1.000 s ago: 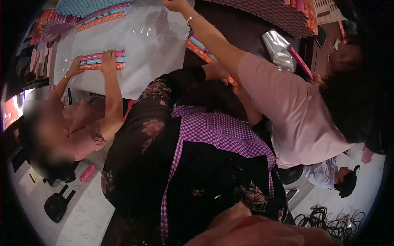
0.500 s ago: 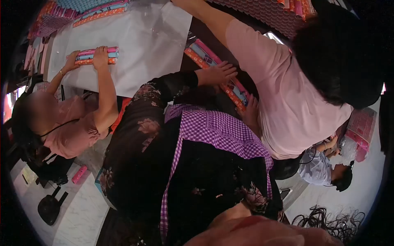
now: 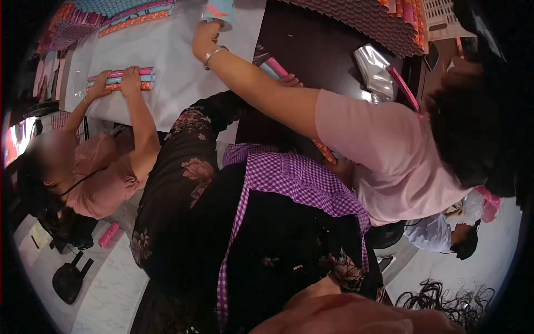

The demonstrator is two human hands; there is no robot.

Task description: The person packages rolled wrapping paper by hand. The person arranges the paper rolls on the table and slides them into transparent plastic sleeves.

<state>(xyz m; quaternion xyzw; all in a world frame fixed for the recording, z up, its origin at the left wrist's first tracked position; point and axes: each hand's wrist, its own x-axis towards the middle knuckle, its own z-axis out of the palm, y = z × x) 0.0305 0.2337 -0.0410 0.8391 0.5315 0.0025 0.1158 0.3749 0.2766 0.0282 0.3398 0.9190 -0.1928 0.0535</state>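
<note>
A bundle of patterned paper rolls [image 3: 276,66], pink, blue and orange, lies slantwise before me, its middle hidden by a co-worker's forearm. My left hand [image 3: 290,81] shows only its outstretched fingers beside the upper part of the bundle; the rest is behind that forearm. Low by the co-worker's side, my right hand [image 3: 340,167] is closed around the bundle's lower end [image 3: 323,151], partly in shadow. The co-worker's hand [image 3: 207,36], with a bracelet at the wrist, holds a light-blue roll bundle [image 3: 219,10] over the white sheet [image 3: 183,55].
At left another person's hands press a similar bundle [image 3: 120,79] onto the white sheet. Stacked rolls [image 3: 356,22] line the far edge. Silver film [image 3: 375,72] lies on the dark table [image 3: 311,47], near a white basket [image 3: 445,19]. The co-worker in pink crowds my right side.
The co-worker's arm has swung down across my view, with a light-blue bundle now visible in the hand, covering much of my left hand and rolls. Silver film has come into sight.
</note>
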